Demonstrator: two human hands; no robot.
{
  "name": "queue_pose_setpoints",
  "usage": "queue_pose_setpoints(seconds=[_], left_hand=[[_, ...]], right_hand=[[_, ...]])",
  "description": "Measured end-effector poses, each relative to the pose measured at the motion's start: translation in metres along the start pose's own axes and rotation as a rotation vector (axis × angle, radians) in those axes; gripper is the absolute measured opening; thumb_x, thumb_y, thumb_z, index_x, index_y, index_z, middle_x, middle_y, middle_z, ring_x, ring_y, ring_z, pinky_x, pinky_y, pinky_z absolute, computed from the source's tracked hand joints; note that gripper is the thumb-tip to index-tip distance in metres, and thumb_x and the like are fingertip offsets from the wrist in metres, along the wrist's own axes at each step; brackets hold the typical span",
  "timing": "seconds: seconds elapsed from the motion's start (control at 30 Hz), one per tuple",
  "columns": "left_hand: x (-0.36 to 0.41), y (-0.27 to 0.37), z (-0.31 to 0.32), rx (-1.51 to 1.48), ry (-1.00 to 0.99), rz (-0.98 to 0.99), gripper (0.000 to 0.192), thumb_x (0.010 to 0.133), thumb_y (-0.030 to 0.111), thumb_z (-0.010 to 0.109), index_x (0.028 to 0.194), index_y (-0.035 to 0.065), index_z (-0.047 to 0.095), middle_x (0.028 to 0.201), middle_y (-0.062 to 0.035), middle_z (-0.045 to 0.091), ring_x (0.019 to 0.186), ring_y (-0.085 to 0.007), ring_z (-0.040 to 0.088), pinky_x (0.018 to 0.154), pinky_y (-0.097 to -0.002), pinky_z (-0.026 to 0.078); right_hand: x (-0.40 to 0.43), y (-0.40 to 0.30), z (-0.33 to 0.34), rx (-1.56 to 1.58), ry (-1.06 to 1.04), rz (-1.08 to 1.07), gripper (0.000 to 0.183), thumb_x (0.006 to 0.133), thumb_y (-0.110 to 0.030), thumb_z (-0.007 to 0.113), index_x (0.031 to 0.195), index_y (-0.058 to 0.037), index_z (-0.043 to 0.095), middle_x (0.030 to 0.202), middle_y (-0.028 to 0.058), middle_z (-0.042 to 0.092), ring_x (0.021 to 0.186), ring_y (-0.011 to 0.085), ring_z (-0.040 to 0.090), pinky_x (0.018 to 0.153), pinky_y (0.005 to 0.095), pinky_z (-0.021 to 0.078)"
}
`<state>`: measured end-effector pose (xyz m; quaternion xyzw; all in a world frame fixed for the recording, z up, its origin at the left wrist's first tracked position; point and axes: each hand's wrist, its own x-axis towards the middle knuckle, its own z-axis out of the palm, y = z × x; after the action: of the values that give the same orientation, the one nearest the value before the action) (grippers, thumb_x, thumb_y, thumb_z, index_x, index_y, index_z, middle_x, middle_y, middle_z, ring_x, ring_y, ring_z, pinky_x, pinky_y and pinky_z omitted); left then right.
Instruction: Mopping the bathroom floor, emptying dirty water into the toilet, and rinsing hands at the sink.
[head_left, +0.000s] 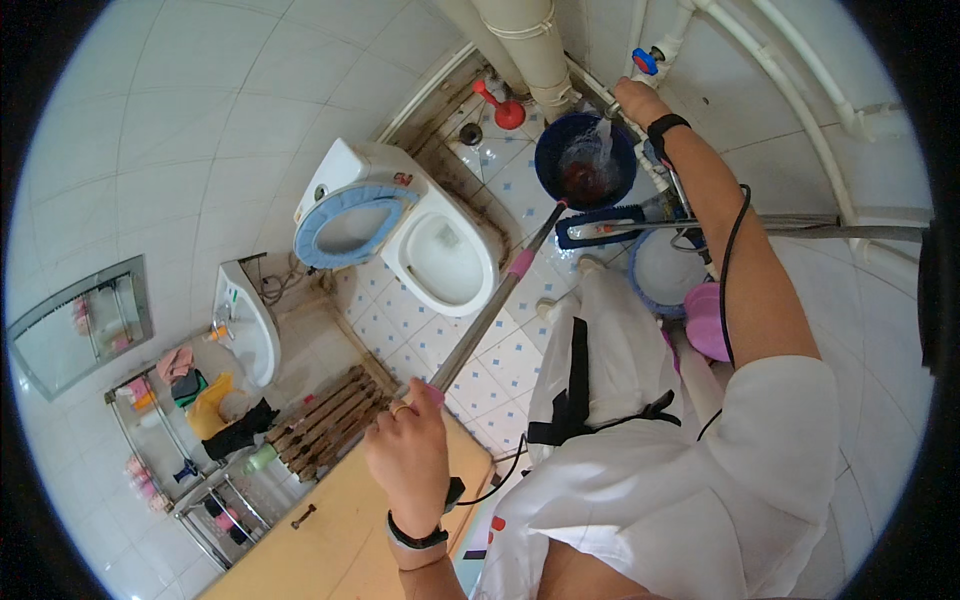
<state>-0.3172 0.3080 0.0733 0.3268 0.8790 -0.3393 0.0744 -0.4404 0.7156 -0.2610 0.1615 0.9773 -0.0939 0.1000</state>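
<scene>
My left hand (409, 450) is closed around the upper end of a mop handle (478, 326) with a metal shaft and pink fittings. The handle slants up to a dark blue bucket (546, 161), its lower end at the bucket's near rim. Water (602, 139) pours into the bucket, where something reddish shows under the churning surface. My right hand (636, 101) is at a metal tap (613, 110) on the pipe by the wall, just beside the bucket; its fingers are partly hidden, so their grip is unclear.
A white toilet (450, 262) with a blue seat cover (307, 238) stands left of the bucket. A red plunger (510, 115) is near a floor drain (470, 134). Right of my legs are a blue-rimmed basin (667, 270) and a pink basin (705, 322). A flat mop head (577, 231) lies below the bucket.
</scene>
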Motion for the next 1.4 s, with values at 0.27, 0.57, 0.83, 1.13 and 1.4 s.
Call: queue_pose_setpoints(seconds=[0.27,0.57,0.83,1.13,1.4], left_hand=[[-0.021,0.026,-0.001,0.023,-0.061,-0.061,0.024,0.071,0.021,0.055,0.09,0.0068,0.053,0.053,-0.0023,0.047,0.048,-0.0148,0.048,0.041,-0.0248,0.038],[-0.077,0.018,0.039,-0.119,-0.041,-0.145,0.024,0.067,0.027,0.06,0.081,0.0079,0.057,0.048,-0.001,0.043,0.042,-0.0152,0.045,0.039,-0.0262,0.035],[-0.127,-0.083,0.032,-0.195,-0.036,-0.272,0.029,0.057,0.034,0.066,0.071,0.0123,0.052,0.056,-0.0033,0.048,0.051,-0.0176,0.049,0.047,-0.0288,0.039],[-0.033,0.043,0.094,-0.057,-0.034,-0.066,0.016,0.076,0.026,0.047,0.068,0.0126,0.046,0.054,-0.0009,0.049,0.048,-0.0142,0.052,0.042,-0.0255,0.04],[-0.098,-0.082,0.082,-0.225,0.054,-0.165,0.029,0.057,0.035,0.063,0.067,0.0099,0.051,0.052,-0.0033,0.046,0.047,-0.0182,0.048,0.041,-0.0284,0.038]], right_hand=[[-0.051,-0.011,0.038,0.719,0.515,0.171,0.048,0.07,-0.024,0.057,0.095,0.0129,0.039,0.084,0.0287,0.05,0.082,0.0404,0.049,0.07,0.0402,0.0409],[-0.221,-0.225,0.092,1.992,-0.745,0.131,0.031,0.073,-0.018,0.054,0.095,-0.0013,0.04,0.081,0.0148,0.049,0.077,0.0242,0.05,0.069,0.0348,0.0431],[-0.233,-0.297,0.045,2.519,-1.019,1.154,0.009,0.073,-0.002,0.046,0.078,-0.0002,0.039,0.076,0.0138,0.043,0.069,0.0249,0.047,0.069,0.0402,0.0441],[-0.178,-0.221,0.165,2.235,-0.695,0.327,0.01,0.074,-0.008,0.047,0.074,0.0011,0.043,0.068,0.0147,0.05,0.06,0.0244,0.052,0.056,0.0303,0.046],[-0.231,-0.317,0.078,2.545,-0.999,1.07,0.013,0.072,-0.002,0.051,0.083,-0.0024,0.045,0.076,0.0109,0.048,0.073,0.028,0.05,0.072,0.0405,0.0435]])
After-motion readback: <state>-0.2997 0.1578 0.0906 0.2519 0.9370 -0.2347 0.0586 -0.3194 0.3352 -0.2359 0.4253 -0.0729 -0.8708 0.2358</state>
